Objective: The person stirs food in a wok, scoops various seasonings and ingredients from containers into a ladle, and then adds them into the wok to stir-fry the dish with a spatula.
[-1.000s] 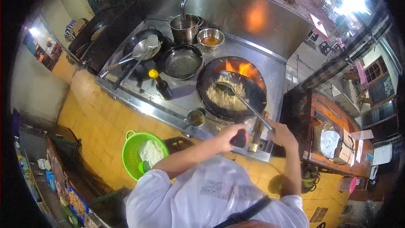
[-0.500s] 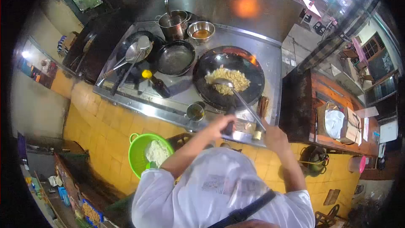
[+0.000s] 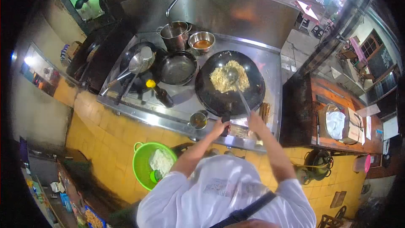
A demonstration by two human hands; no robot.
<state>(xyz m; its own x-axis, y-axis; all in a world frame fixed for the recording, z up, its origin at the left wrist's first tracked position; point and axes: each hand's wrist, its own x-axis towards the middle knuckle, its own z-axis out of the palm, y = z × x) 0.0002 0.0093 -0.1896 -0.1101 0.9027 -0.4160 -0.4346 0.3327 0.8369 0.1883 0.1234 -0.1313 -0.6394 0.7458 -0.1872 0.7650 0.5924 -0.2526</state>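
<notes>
My left hand (image 3: 220, 128) is wrapped around the dark handle of a large black wok (image 3: 206, 96) on the stove. In my right hand (image 3: 255, 123) is the long metal handle of a ladle (image 3: 241, 95); its round bowl rests in the food. Pale yellowish, crumbly food (image 3: 220, 80) lies spread across the wok's middle; its exact kind I cannot make out. A small metal cup (image 3: 198, 120) stands just left of my left hand. Beside my right hand, near the stove's front edge, lies a bundle of thin brown sticks (image 3: 265, 112).
Left of the wok are an empty black pan (image 3: 179, 68), a dark bottle with a yellow cap (image 3: 163, 97) and a strainer (image 3: 141, 61). Behind stand a steel pot (image 3: 175, 38) and a bowl of orange-brown liquid (image 3: 201, 42). A green basket (image 3: 138, 160) holding white food is below left.
The ladle and my right hand have moved forward, the ladle's bowl deeper into the food. The wok sits flatter, and the food is more spread out. The flame glow behind has faded.
</notes>
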